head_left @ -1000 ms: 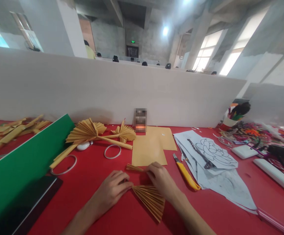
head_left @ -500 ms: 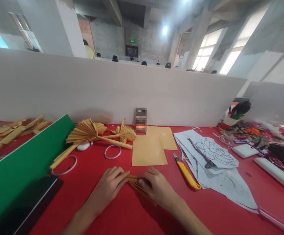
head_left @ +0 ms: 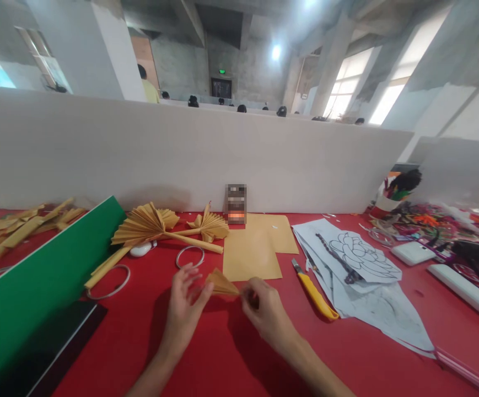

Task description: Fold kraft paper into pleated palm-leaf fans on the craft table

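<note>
A small pleated tan paper fan (head_left: 221, 283) is between my hands above the red table. My right hand (head_left: 263, 306) pinches its narrow right end, fingers closed. Fingers apart and slightly curled, my left hand (head_left: 187, 295) is at the fan's wider left end; its thumb is close to the paper, and I cannot tell if it touches. Just beyond lie flat tan paper sheets (head_left: 249, 259). To the left of them are a large pleated paper fan (head_left: 144, 223) and a smaller one (head_left: 208, 223) with rolled paper stems.
A yellow utility knife (head_left: 317, 298) and line-drawing papers (head_left: 363, 256) lie to the right. At left stand a green board (head_left: 49, 264) and a dark flat object (head_left: 65, 347). A blurred upright object (head_left: 236, 204) leans against the white partition (head_left: 198, 149). Wire rings (head_left: 189, 257) lie nearby.
My left hand has lifted and opened from the pleated paper. The paper has moved up and spread into a fan shape, with my right hand now pinching its right end.
</note>
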Action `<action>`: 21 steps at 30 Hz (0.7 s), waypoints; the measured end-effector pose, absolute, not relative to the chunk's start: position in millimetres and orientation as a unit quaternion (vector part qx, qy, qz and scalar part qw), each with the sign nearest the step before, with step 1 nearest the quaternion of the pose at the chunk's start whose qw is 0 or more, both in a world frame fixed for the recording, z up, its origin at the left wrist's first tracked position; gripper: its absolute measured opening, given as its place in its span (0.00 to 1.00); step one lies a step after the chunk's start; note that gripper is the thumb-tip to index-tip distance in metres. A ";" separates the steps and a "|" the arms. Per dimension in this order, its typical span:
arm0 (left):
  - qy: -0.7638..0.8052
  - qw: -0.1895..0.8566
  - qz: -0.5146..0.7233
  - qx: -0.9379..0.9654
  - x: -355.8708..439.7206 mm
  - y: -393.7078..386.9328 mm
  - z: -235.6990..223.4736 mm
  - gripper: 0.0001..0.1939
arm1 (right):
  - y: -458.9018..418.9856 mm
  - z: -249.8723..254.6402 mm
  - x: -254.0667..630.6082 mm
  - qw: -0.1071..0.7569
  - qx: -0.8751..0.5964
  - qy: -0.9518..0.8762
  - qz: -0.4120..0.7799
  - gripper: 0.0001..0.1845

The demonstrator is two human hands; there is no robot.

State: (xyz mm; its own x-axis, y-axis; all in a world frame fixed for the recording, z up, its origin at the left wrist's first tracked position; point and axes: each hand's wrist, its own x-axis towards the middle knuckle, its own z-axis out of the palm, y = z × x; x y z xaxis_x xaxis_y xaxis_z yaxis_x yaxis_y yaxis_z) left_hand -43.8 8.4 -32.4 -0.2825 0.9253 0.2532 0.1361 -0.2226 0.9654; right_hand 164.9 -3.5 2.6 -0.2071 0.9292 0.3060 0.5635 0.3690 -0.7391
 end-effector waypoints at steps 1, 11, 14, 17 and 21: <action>0.508 0.422 0.599 0.453 -31.3 7.0 -32.3 0.28 | -2.7 4.3 165.3 0.403 -0.505 -0.716 0.264 0.08; 0.337 0.693 0.597 0.222 50.9 14.7 -13.4 0.28 | -17.2 -6.2 147.4 0.436 -0.462 -0.718 0.283 0.08; 0.333 0.711 0.574 0.233 36.6 19.3 -8.9 0.23 | -22.2 -2.6 152.2 0.408 -0.415 -0.754 0.306 0.16; 0.354 0.711 0.573 0.203 18.0 21.9 -3.6 0.20 | -27.9 2.6 158.9 0.366 -0.388 -0.774 0.342 0.26; 0.381 0.692 0.596 0.144 -1.3 29.8 0.5 0.11 | -30.5 6.0 167.7 0.278 -0.363 -0.793 0.402 0.42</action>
State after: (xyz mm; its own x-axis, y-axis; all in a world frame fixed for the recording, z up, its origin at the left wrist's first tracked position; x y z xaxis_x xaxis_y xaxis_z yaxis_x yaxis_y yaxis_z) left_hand -1.3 29.8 0.5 -0.0017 0.9344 -0.3562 -0.7149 0.2480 0.6538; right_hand 167.7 -30.5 6.0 -0.5815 0.8000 0.1479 0.3528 0.4118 -0.8402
